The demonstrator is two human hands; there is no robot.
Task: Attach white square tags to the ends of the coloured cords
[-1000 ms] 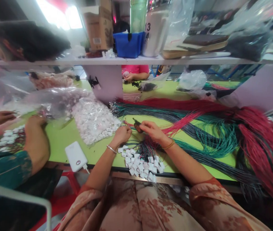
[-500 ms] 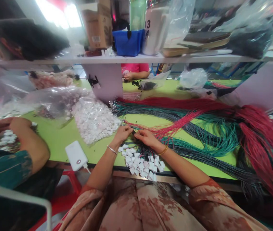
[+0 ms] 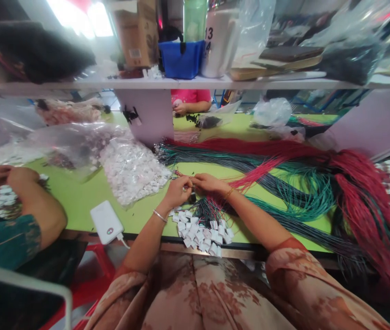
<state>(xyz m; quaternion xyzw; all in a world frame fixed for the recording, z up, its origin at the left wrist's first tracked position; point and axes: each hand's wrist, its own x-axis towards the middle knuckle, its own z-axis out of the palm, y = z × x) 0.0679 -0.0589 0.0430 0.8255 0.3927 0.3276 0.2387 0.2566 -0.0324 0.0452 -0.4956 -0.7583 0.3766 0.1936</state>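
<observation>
My left hand [image 3: 179,190] is closed in a pinch, with a small black piece [image 3: 193,197] showing just under its fingertips. My right hand [image 3: 210,183] meets it from the other side, fingers pressed together beside the tips of the red wires [image 3: 255,176]; what it grips is too small to make out. Just below both hands lies a pile of white connectors [image 3: 201,233], with thin dark, green and red wires [image 3: 208,208] running into it. Bundles of green wires [image 3: 313,188] and black wires [image 3: 273,181] stretch off to the right.
A clear bag of white connectors [image 3: 133,172] lies left of my hands, near a white power bank [image 3: 106,222] with a cable. A co-worker's arm [image 3: 36,197] rests at the far left. Overhead, a shelf [image 3: 188,84] carries a blue bin [image 3: 182,59]. Another person [image 3: 191,101] sits opposite.
My right hand has moved forward and slightly left, toward the red wire tips. My left hand has turned, and the black piece now hangs below its fingers. The view has shifted slightly.
</observation>
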